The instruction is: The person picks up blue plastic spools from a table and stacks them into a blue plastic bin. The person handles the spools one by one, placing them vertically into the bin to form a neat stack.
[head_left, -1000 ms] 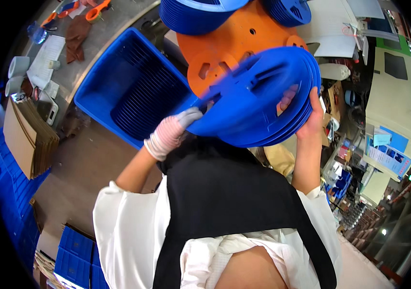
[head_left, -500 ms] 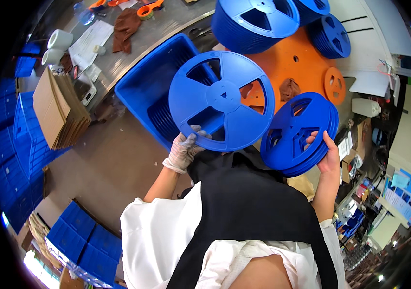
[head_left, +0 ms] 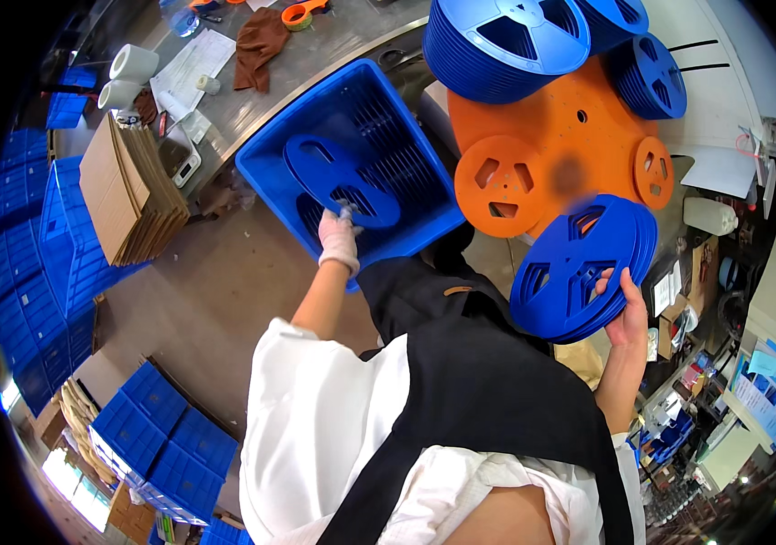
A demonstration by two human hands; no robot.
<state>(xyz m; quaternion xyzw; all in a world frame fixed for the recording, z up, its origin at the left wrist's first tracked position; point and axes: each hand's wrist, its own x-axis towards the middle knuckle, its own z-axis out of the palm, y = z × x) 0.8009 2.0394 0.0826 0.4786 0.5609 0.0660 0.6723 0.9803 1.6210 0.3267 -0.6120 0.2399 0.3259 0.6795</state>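
Observation:
Gloved, my left hand [head_left: 339, 234] grips the near edge of a blue plastic reel disc [head_left: 329, 163]. That disc is tilted inside a blue bin [head_left: 272, 118], where rows of similar discs stand on edge. At the right, my bare right hand [head_left: 622, 307] is closed on the edge of a small stack of blue reel discs [head_left: 579, 268], with its fingers through an opening in them. The stack hangs in front of an orange table with round orange plates [head_left: 500, 186].
Taller stacks of blue discs [head_left: 508, 54] stand on the orange table [head_left: 547, 118]. A metal workbench [head_left: 315, 59] holds papers, tape rolls and a brown cloth [head_left: 261, 45]. Flattened cardboard [head_left: 124, 195] and blue crates [head_left: 165, 445] are at the left.
My left hand has moved its disc left and down into the blue bin, uncovering an orange plate. The stack in my right hand stays held, with little movement.

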